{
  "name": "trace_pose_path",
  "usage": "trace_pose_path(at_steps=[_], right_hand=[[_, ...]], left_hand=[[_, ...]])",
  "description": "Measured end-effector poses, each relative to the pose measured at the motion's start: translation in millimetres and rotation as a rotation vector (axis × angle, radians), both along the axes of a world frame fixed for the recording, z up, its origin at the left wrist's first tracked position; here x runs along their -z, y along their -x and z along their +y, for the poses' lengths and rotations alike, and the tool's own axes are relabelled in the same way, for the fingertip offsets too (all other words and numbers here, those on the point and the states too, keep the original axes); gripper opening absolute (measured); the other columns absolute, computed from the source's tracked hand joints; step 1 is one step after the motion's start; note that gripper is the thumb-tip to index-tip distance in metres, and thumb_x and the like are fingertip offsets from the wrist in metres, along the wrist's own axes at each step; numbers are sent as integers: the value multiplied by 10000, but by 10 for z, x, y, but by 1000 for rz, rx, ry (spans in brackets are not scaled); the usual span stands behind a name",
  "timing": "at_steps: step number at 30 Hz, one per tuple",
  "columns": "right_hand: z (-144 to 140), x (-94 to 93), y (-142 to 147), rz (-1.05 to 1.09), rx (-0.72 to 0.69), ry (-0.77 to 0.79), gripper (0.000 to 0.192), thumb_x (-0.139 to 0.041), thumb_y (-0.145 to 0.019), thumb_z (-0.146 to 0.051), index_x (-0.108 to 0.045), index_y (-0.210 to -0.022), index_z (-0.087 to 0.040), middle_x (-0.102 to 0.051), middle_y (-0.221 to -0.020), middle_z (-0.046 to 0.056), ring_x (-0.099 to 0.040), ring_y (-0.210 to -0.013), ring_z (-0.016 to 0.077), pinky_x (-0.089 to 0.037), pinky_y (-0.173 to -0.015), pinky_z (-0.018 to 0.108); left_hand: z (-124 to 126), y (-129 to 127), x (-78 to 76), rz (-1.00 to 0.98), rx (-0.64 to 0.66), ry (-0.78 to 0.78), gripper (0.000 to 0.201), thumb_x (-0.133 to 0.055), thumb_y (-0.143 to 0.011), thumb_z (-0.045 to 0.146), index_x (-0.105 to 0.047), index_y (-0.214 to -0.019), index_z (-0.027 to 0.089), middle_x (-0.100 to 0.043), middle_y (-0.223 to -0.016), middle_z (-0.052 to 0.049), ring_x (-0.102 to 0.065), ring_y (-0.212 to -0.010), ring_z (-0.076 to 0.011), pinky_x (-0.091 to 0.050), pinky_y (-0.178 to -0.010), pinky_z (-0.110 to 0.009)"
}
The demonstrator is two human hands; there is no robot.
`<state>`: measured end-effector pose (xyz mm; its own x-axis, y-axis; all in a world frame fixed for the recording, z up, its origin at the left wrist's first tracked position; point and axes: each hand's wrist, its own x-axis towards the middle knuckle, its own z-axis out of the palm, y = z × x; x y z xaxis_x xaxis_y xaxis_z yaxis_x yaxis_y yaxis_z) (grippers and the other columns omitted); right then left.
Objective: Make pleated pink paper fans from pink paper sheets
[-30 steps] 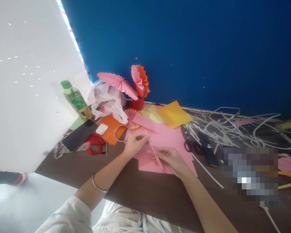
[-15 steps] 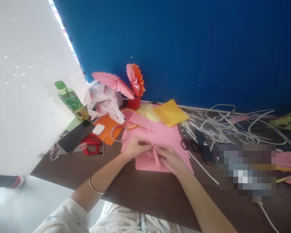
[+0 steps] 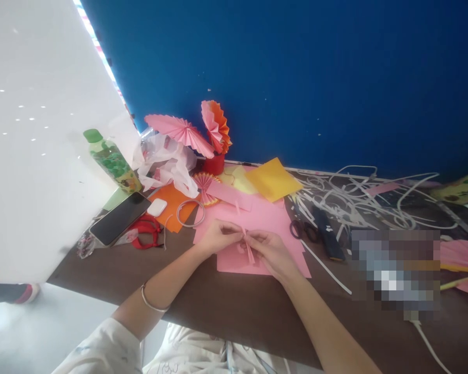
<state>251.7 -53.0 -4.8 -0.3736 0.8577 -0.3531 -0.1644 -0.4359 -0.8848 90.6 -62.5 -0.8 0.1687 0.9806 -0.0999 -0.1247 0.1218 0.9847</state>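
Left hand (image 3: 218,240) and right hand (image 3: 271,252) both pinched shut on a thin pink paper strip (image 3: 249,249), held just above the pink sheets (image 3: 275,223) on the table (image 3: 234,306); I'd keep fingertips close together so the fold stays crisp.

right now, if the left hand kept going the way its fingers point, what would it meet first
The left hand points right, toward the right hand, with the folded pink strip pinched between them. It would probably meet that strip and the right fingers first.
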Motion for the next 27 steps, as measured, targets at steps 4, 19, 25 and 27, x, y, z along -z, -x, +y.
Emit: trace_pose_path(at_steps=[4, 19, 25, 27], right_hand=[[-8, 25, 11, -48, 1, -62, 267, -783, -578, -322, -694, -746, -134, -682, -691, 48, -619, -618, 140, -491, -693, 300], [-3, -80, -10, -119, -97, -29, 303, -781, -562, -366, -689, -725, -128, -672, -645, 51, -625, -595, 142, -510, -645, 284], [-29, -99, 6, -218, -26, -115, 335, -745, -596, -413, -691, -758, -125, -661, -614, 50, -609, -586, 145, -509, -609, 277], [-25, -92, -28, -169, -105, -54, 347, -745, -601, -408, -694, -778, -114, -689, -716, 90, -627, -631, 161, -509, -608, 278]], left_hand=[[-1, 1, 1, 24, -20, 11, 235, -634, -686, 344, -676, -631, 120, -682, -679, -59, -618, -650, -163, -492, -657, -273], [-34, -66, 13, 202, -195, -147, 286, -600, -732, 385, -665, -588, 147, -683, -631, -41, -614, -608, -146, -475, -606, -240], [-9, -60, 26, 155, -248, -129, 297, -599, -732, 395, -661, -581, 147, -687, -642, -53, -637, -654, -163, -497, -651, -257], [13, -37, 25, 152, -284, -111, 303, -607, -723, 406, -664, -584, 142, -687, -641, -58, -641, -657, -166, -500, -657, -261]])
